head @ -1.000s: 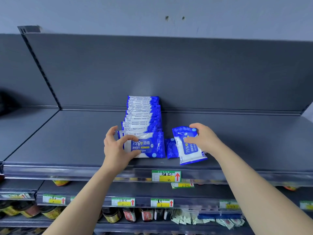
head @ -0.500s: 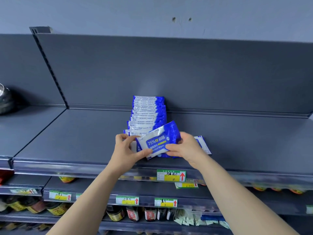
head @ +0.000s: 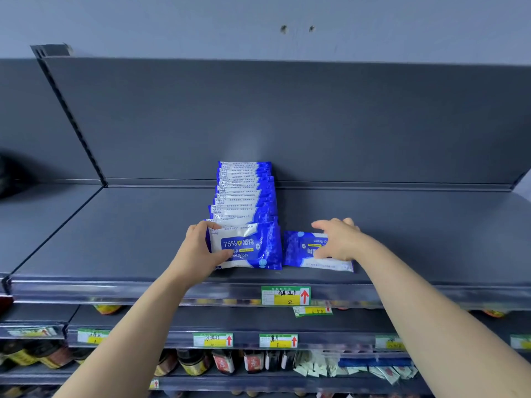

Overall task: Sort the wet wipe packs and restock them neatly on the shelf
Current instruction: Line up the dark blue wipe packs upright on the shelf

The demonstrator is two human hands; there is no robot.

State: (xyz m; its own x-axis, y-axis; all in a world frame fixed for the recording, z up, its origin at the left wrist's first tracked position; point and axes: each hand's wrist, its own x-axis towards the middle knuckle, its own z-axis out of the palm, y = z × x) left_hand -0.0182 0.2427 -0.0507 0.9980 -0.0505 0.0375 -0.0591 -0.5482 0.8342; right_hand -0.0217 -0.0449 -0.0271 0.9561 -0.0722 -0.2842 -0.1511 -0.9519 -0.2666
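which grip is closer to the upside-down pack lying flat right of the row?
Right. The right grip is over the flat pack, seemingly touching it. The left grip holds the front pack of the row, beside it.

Grey wall above carried two small dark marks. Green-yellow price label with red arrow sat on a front rail, with a tilted label just below it. Lowest tier held dark jars with yellow labels at left, dark bottles with red labels centre, and pale sachets to their right. Blurred dark object far left, unidentifiable.
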